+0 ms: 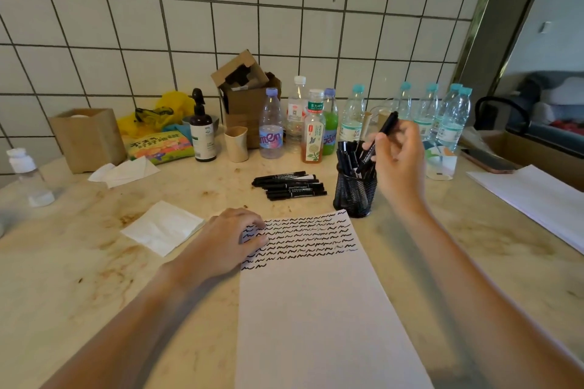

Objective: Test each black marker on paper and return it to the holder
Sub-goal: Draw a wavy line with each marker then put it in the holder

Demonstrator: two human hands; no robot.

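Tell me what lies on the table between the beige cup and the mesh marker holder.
In the head view, a pile of black markers lies flat on the table between the beige cup and the mesh holder.

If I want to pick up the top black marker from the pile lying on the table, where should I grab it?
Probably grab the farthest marker of the pile around its middle, from above and the wall side. It lies flat, pointing left to right, with other markers tight against its near side, so a thumb fits only on the far side. The mesh holder stands to the right, blocking that end.

Home kitchen — tiled wall (221,25) (bottles (350,114)).
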